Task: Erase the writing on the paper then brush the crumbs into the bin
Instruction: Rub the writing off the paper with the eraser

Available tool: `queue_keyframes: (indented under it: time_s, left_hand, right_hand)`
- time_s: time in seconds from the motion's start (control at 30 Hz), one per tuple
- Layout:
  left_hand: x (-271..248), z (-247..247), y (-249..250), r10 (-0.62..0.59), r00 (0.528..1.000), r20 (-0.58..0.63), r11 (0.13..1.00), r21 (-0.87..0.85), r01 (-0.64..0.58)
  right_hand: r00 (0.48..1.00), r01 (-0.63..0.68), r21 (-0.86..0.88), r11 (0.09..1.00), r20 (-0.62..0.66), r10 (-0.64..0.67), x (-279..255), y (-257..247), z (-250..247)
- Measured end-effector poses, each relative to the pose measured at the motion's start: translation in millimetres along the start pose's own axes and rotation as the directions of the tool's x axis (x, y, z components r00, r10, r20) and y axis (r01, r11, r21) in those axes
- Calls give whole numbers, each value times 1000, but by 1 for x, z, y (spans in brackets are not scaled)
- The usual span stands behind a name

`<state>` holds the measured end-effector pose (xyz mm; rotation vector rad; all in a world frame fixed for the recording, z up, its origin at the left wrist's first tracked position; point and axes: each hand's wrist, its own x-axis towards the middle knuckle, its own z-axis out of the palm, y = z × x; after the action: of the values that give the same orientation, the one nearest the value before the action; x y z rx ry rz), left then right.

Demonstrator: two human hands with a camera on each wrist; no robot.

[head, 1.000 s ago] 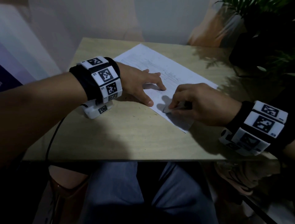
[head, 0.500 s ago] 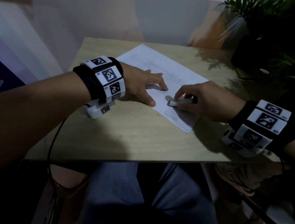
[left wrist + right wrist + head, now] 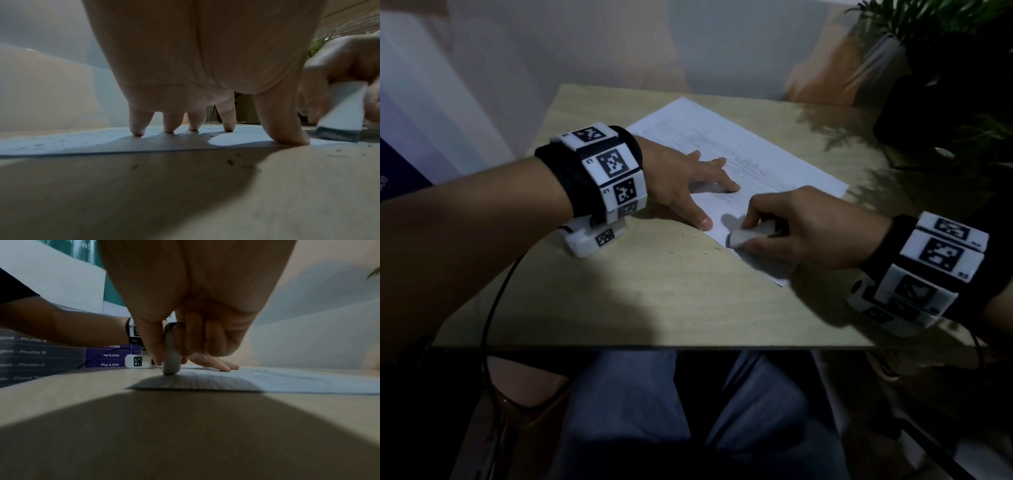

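Left hand point(image 3: 681, 181) pins the paper point(image 3: 739, 161) flat with spread fingers (thumb too); right hand point(image 3: 808, 229) pinches the eraser point(image 3: 748, 236) just beside that thumb.

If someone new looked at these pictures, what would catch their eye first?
Probably the two hands meeting on the white paper in the middle of the table: the left hand presses it flat with spread fingers, while the right hand grips a white eraser against the sheet's near edge. Dark crumbs speckle the wood beside it.
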<state>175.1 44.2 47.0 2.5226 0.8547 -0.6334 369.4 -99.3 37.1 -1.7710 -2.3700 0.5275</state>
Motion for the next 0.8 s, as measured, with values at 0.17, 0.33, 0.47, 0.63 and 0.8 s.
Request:
queue_keyframes:
  time_s: [0.17, 0.33, 0.47, 0.63, 0.8]
  left_hand:
    - [-1, 0, 2, -3, 1000, -1, 1000, 3, 3]
    - [-1, -1, 1, -2, 1000, 5, 1000, -1, 2]
    - [1, -1, 0, 1, 1000, 8, 1000, 12, -1]
    - [3, 0, -3, 7, 1000, 12, 1000, 8, -7]
    - [2, 0, -1, 6, 1000, 13, 1000, 11, -6]
  right_hand:
    - [984, -71, -116, 991, -170, 51, 7, 5, -3]
    - [999, -20, -12, 1000, -37, 20, 2, -1, -2]
    - [985, -73, -151, 986, -167, 47, 5, 5, -3]
    - [1000, 10, 13, 1000, 10, -10, -3, -2, -2]
    - [988, -48, -143, 989, -151, 26, 2, 6, -3]
